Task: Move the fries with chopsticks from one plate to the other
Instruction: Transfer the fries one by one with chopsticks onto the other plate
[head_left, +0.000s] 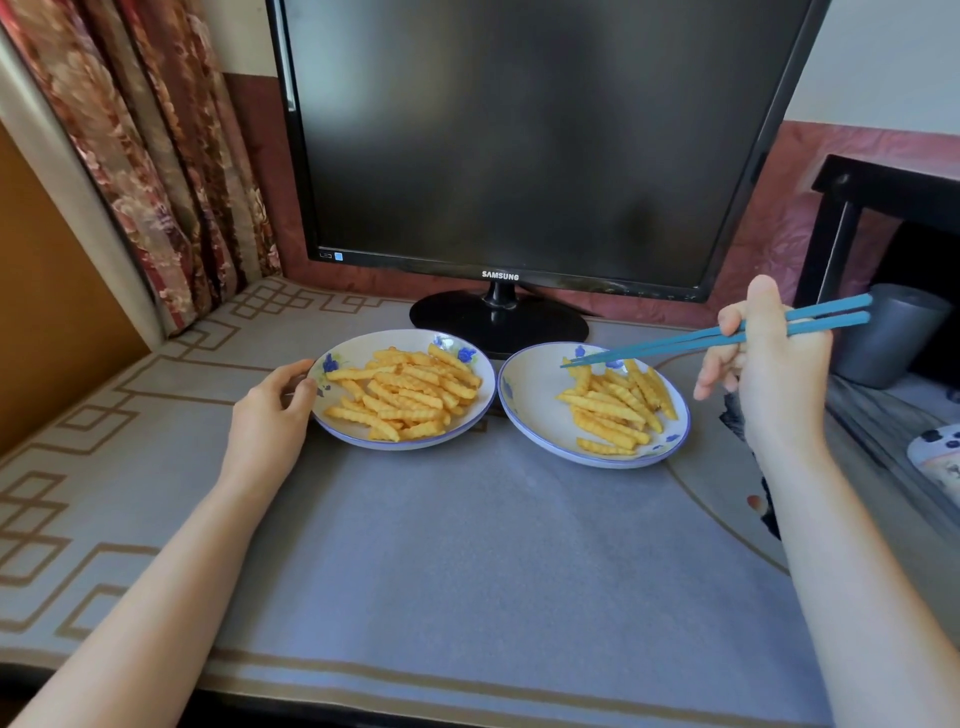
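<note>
1. Left hand (270, 410) held the left plate (358, 351) by its rim at 9 o'clock, thumb on the edge. The plate sat flat on the tabletop (467, 545).
2. Right hand (769, 374) gripped the blue chopsticks (701, 340) near their upper ends. The tips were nearly together with nothing between them, over the right plate (530, 395) at about its 11 o'clock.
3. Fries: a larger heap (410, 395) on the left plate and a smaller one (618, 405) on the right. The plates stood side by side, rims almost touching. Source plate could not be told.
4. Judged step: selecting a fry under the tips. Best to spread the tips first and choose a loose fry lying on top at the heap's 12 o'clock edge.
5. Pinch at mid-length across the crinkles so it does not pivot. Use light pressure, since a fry would likely snap or slip.
6. Carry low toward 9 o'clock over the adjoining rims, with the left hand steadying the receiving plate.
</note>
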